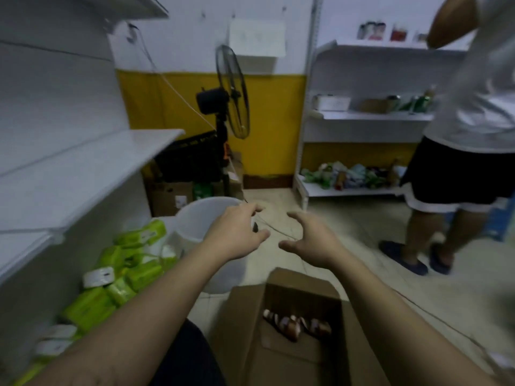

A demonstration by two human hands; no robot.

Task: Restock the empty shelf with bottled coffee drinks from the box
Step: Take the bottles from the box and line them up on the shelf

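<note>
Spanning the left side, the empty shelf (92,162) stood higher than the open box (306,291) on the near floor. The left hand (237,235) and right hand (315,243) hovered empty, fingers loosely curled, beyond its far edge. The bottles (295,325) lay inside, nearer than both hands and probably closest to the right.

An open brown cardboard box (302,292) stood on the floor, flaps spread. A few brown coffee bottles (297,324) with pale labels lay on their sides inside. The white shelf (83,168) at left was bare.
</note>
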